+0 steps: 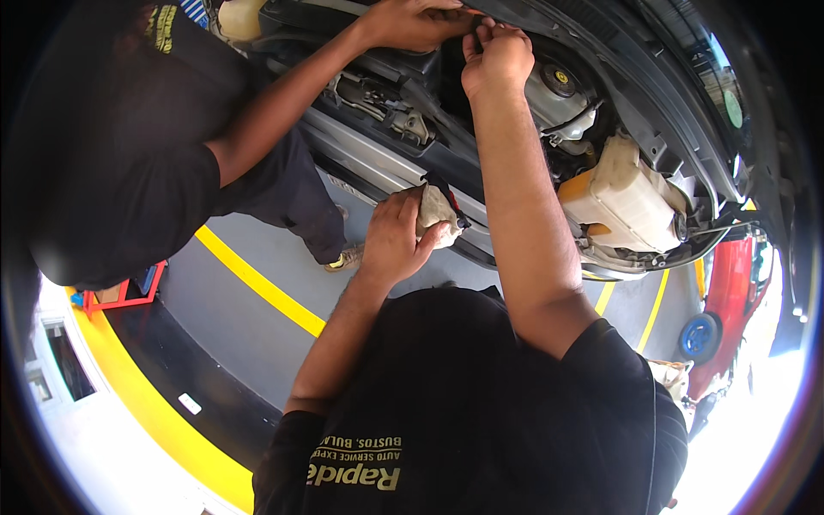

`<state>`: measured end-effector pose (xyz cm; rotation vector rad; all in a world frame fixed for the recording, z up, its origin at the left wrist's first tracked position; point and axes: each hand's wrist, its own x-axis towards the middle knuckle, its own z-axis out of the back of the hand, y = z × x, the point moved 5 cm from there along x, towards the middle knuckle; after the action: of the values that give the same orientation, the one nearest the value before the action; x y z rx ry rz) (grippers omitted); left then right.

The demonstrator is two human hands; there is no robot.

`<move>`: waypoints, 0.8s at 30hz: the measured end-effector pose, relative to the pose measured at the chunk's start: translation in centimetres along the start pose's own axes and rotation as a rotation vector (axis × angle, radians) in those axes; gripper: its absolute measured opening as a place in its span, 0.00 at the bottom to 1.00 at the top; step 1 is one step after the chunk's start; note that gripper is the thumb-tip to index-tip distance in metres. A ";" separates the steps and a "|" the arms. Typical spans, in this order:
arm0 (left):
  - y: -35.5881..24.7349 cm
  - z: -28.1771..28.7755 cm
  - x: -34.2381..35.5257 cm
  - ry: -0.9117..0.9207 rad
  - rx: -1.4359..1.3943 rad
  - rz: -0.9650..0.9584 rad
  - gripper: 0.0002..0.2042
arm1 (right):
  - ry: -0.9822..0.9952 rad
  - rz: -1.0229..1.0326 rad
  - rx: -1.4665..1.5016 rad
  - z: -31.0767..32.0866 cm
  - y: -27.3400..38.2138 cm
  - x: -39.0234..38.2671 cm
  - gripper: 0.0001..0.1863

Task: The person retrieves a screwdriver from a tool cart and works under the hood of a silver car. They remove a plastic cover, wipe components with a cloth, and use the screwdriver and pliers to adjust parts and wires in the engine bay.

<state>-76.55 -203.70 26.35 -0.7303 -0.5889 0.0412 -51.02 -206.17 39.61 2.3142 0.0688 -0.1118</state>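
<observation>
My left hand (393, 238) is closed around a bunched off-white cloth (436, 216) at the car's front edge; something black and red shows beside the cloth. My right arm reaches far over the open engine bay. At its end my right hand (500, 60) has curled fingers pinched together near the bay's far edge. What lies between those fingers is hidden. A co-worker's hand (412, 24) reaches in from the left, its fingertips close to mine, with a thin orange bit between the two hands.
Right of my right arm sit a round reservoir with a black cap (560, 80) and a large yellowed plastic tank (627, 197). The co-worker (129, 154) stands close on the left. Behind are a red rack (129, 299) and a red car (731, 287).
</observation>
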 end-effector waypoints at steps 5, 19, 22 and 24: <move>0.2 0.8 1.6 0.034 -0.008 -0.027 0.26 | -0.052 -0.005 0.080 -0.2 0.2 0.1 0.14; -7.6 13.8 26.8 -0.209 0.249 -0.450 0.18 | -0.052 0.023 0.003 0.0 0.0 0.6 0.08; -9.5 11.4 30.5 -0.095 0.733 -0.565 0.13 | -0.030 0.004 -0.029 -0.2 -0.1 0.5 0.06; -8.8 9.9 32.8 0.147 0.859 -0.536 0.21 | -0.013 -0.002 -0.035 -0.1 -0.1 0.5 0.06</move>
<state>-55.65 -196.49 53.91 0.2666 -0.5435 -0.2431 -50.52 -206.07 39.55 2.2781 0.0661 -0.1262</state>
